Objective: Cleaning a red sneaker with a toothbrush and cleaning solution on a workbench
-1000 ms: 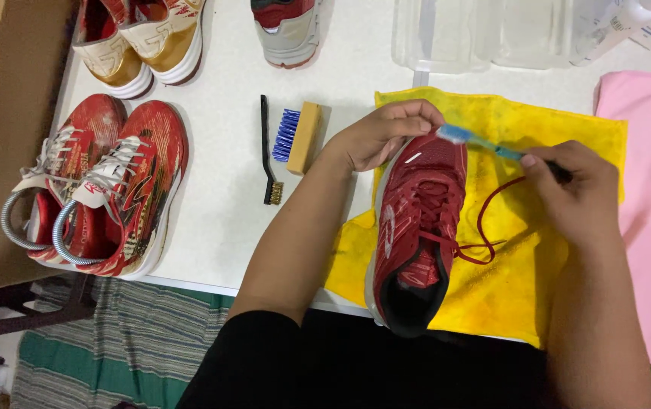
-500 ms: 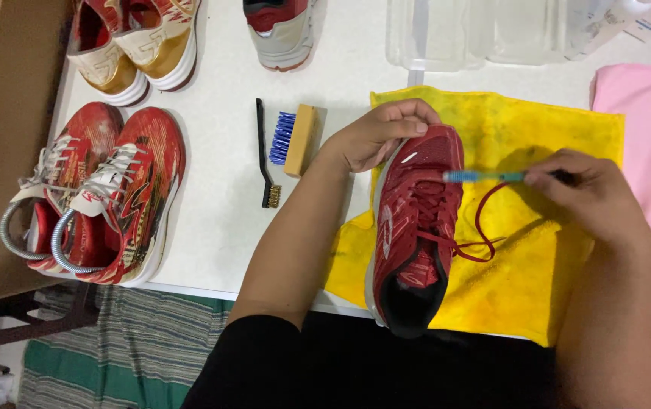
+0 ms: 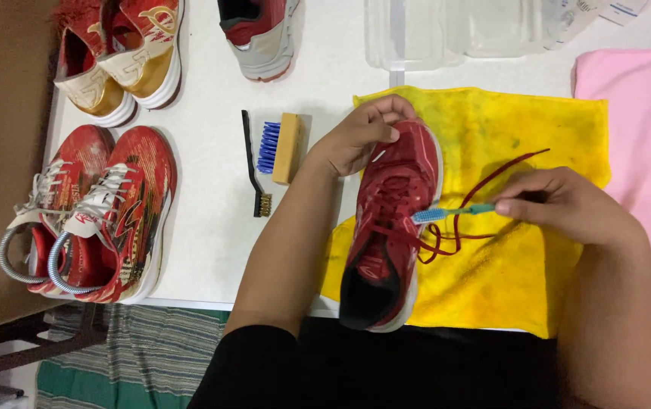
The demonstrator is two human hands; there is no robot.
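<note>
I see my left hand gripping the toe of the dark red shoe, which lies on the yellow cloth on the tabletop. My right hand pinches a blue toothbrush, bristles touching the shoe's laces.

Shoes: six; brushes: three; cloths: two
</note>
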